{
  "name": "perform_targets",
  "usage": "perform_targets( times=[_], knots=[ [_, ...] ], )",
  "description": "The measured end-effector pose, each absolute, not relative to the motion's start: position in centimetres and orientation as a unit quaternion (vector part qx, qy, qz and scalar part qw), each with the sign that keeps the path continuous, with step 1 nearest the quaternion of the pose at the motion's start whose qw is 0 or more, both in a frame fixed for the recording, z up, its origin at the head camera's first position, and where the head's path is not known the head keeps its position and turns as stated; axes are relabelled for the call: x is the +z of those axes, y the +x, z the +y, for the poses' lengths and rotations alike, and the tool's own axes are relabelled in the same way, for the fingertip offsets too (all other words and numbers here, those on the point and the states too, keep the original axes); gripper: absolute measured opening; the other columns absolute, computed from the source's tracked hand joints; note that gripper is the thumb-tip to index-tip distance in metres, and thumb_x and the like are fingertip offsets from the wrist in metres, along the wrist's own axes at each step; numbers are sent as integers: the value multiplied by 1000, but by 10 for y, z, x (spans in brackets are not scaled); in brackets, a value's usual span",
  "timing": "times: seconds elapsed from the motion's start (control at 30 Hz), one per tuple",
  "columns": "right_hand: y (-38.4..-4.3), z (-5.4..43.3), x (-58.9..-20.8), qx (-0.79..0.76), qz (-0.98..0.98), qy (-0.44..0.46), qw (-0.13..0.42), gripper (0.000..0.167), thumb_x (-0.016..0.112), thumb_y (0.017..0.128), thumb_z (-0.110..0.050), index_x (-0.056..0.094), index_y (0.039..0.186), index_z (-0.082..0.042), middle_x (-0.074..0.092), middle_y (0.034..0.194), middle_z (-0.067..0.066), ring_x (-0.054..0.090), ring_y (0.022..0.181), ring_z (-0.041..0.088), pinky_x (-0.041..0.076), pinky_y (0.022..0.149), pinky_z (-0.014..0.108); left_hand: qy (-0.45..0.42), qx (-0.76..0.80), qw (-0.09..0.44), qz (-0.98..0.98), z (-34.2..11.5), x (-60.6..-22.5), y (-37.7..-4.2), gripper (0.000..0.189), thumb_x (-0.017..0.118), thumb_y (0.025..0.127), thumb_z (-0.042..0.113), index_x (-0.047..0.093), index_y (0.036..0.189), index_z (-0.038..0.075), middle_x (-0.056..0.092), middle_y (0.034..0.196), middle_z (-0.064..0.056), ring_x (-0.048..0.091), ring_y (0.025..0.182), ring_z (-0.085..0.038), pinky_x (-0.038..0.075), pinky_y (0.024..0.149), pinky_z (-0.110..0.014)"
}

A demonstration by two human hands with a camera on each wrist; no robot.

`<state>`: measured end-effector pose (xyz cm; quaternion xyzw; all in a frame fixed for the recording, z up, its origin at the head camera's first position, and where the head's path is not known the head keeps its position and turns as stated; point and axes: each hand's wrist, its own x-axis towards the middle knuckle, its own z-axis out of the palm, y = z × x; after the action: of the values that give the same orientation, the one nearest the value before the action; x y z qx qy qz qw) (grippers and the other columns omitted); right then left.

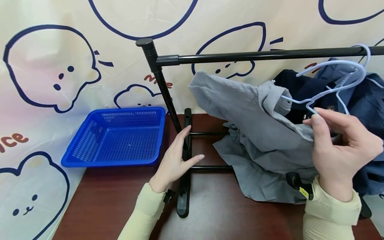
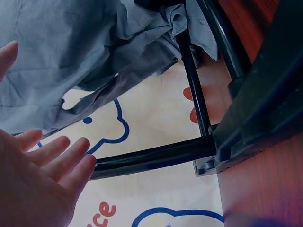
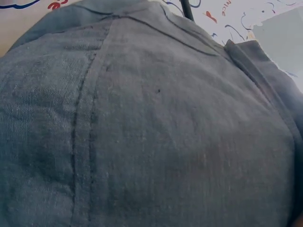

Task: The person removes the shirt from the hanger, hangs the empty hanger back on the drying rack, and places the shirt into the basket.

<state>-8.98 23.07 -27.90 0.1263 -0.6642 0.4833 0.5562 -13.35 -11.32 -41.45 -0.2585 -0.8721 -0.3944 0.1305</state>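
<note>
In the head view, my right hand (image 1: 345, 146) pinches a pale lavender clothes hanger (image 1: 322, 93) between thumb and fingertips, just below its hook. A grey shirt (image 1: 255, 123) drapes from this hanger, tilted, its collar (image 1: 279, 96) around the hanger's neck. The curved hook (image 1: 345, 62) lies apart from the rail, in front of and below it. Close to the black rack's left upright, my left hand (image 1: 174, 156) has its fingers extended; whether it touches the post is unclear. In the left wrist view, that hand (image 2: 42, 184) holds nothing. Grey cloth (image 3: 165, 118) fills most of the right wrist view.
The rack's black rail (image 1: 234, 56) runs across the top. Navy garments (image 1: 367, 110) hang at the right, with another hanger hook (image 1: 366, 50) over the rail. A blue plastic basket (image 1: 120, 163) stands left of the rack on the dark wooden table (image 1: 111, 203). Behind is a cartoon-printed backdrop.
</note>
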Motion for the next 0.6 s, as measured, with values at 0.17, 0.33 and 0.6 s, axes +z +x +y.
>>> perform_targets(
  times=[0.17, 0.33, 0.6],
  knots=[
    [-86, 229, -279, 506, -639, 150, 560, 11, 73, 83, 5, 74, 88, 14, 74, 82, 20, 68, 70, 3, 39, 61, 8, -257, -403, 126, -869, -114, -415, -134, 95, 71, 92, 54, 20, 164, 19, 25, 166, 2, 28, 148, -14, 28, 117, -44],
    [-80, 230, -280, 570, -582, 176, 553, 13, 74, 80, 7, 70, 85, 18, 73, 77, 20, 70, 68, 9, 43, 61, 11, -249, -418, 122, -865, -113, -415, -134, 106, 75, 88, 55, 10, 165, 23, 18, 167, 5, 28, 148, -15, 29, 116, -47],
    [-70, 233, -281, 652, -511, 192, 526, 24, 83, 77, 4, 65, 85, 19, 70, 72, 20, 70, 63, 16, 50, 66, 19, -304, -440, 159, -830, -106, -415, -137, 120, 91, 75, 43, 12, 164, 23, 26, 163, 3, 28, 148, -19, 26, 116, -43]
  ],
)
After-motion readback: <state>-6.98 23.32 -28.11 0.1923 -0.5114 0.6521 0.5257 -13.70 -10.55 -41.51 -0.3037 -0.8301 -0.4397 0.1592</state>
